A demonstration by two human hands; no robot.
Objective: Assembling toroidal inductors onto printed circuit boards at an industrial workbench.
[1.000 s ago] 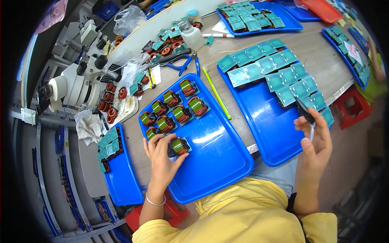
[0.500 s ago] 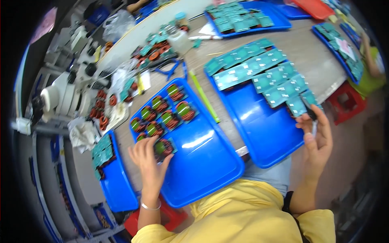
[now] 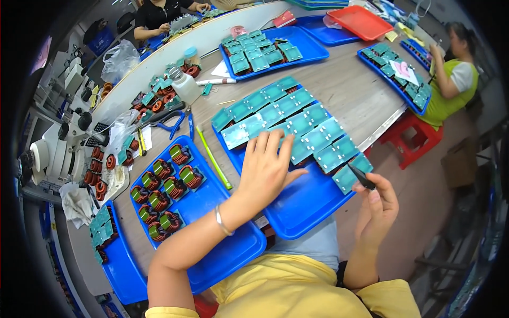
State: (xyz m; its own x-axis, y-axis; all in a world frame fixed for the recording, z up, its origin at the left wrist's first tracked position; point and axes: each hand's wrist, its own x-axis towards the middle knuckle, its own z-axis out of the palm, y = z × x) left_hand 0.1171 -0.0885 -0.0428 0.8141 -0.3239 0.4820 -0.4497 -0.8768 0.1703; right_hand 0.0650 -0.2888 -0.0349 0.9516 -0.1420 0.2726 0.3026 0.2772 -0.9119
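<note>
My left hand (image 3: pixel 268 169) reaches over the right-hand blue tray (image 3: pixel 297 222), fingers stretched and thumb apart. Its fingertips lie at the edge of the teal circuit boards (image 3: pixel 270 114), which stand in rows there with copper-wound coils beneath. Whether they touch a board is hard to tell. My right hand (image 3: pixel 379 204) pinches a small black pointed tool (image 3: pixel 361 176) by the tray's near right corner, its tip over a corner board (image 3: pixel 344 179). In the middle blue tray (image 3: pixel 228 259), several boards lie coil side up, showing green-and-copper coils (image 3: pixel 175 186).
A yellow-green strip (image 3: pixel 213 159) lies between the trays. Blue pliers (image 3: pixel 172 126), a clear bottle (image 3: pixel 185 87) and loose coils (image 3: pixel 154 100) are further back. A smaller blue tray (image 3: pixel 124 270) stands at left. Two other people (image 3: pixel 458 79) sit at the far side and far right.
My left hand has left the coil-side-up board in the middle tray and moved right, over the right-hand tray. My right hand keeps the black tool near the corner board. The view has shifted.
</note>
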